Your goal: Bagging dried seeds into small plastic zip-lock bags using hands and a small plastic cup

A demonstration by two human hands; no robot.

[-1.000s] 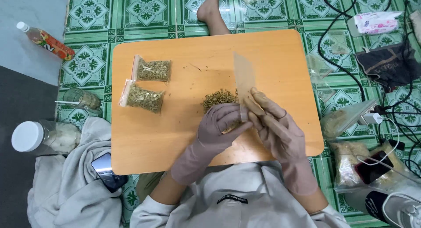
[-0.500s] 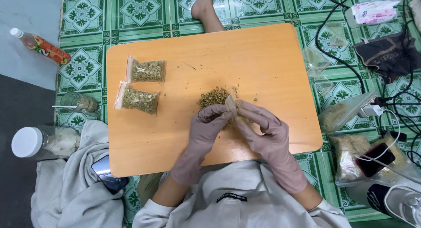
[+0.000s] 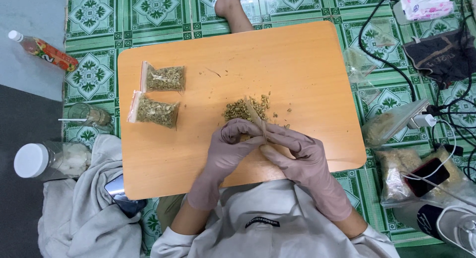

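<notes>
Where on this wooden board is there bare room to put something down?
Bare patches on the board: the far right half beyond the loose herb pile, and the near-left corner below the two filled bags. Crowded: around the pile, where both hands work.

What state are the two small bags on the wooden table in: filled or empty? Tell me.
Filled. Both small clear bags lie flat on the table, each packed with greenish dried bits. Whether they are sealed, I cannot tell.

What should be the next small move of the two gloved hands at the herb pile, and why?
Probably push a little of the loose herb pile into the small clear bag. Both the left hand and right hand hold that bag at the pile's edge, while two filled bags already lie aside.
</notes>
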